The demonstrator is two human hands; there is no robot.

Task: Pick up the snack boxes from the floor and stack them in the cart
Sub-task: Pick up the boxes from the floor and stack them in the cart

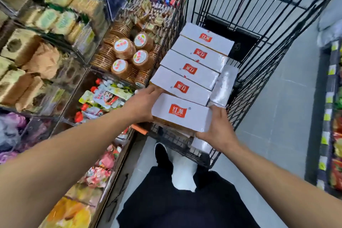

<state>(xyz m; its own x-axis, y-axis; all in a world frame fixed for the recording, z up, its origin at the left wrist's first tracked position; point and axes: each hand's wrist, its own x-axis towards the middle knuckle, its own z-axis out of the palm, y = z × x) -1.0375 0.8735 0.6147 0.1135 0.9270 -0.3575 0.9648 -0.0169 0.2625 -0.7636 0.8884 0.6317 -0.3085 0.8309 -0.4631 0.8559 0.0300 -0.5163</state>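
Left hand [141, 106]: clasps the left end of the held box, fingers hidden behind it.
Right hand [219, 128]: curled round the right end, thumb on the end face.
Held box [180, 112]: flat white carton, rectangular, matte; red logo patch; over the cart's near end.
Stacked boxes [192, 69]: four matching white cartons, overlapped like steps, inside the cart.
Wrapped pack [224, 86]: glossy film, leaning beside the row.
Cart [259, 29]: black wire mesh basket.
Shelves [61, 42]: packaged biscuits, left.

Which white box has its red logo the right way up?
The nearest white box, held between the left hand and right hand. The four boxes behind it show upside-down logos.
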